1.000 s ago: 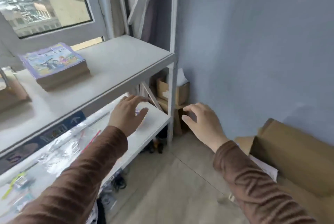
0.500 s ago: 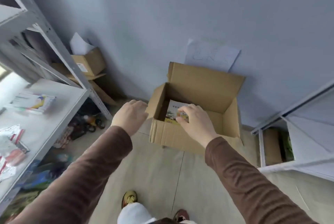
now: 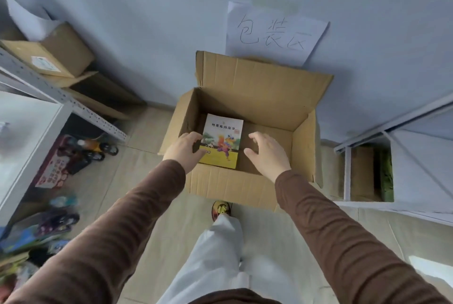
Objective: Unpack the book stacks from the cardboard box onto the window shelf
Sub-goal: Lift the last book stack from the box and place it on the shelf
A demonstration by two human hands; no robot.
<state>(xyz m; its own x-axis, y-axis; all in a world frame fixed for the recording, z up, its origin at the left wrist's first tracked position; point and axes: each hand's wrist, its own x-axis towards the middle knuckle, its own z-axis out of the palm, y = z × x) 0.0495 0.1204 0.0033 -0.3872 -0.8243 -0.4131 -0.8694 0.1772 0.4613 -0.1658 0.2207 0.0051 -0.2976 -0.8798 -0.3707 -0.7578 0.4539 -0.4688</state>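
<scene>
An open cardboard box [image 3: 245, 186] stands on the floor against the blue wall, its flaps up. Inside, at the left, lies a book stack [image 3: 222, 142] with a yellow, white and green illustrated cover on top. My left hand [image 3: 185, 150] reaches over the box's front left rim, fingers curled at the stack's left edge. My right hand [image 3: 266, 153] hovers inside the box just right of the stack, fingers spread, holding nothing. The window shelf is out of view.
A white shelf unit [image 3: 29, 137] stands at the left, with toys and packets beneath it. Small cardboard boxes [image 3: 56, 53] sit in the left corner. Another white shelf [image 3: 397, 156] is at the right. A handwritten paper sign [image 3: 272, 34] hangs on the wall.
My view swung from the window shelf down to the box on the floor. Both hands moved from in front of the shelf into the box, either side of the book stack.
</scene>
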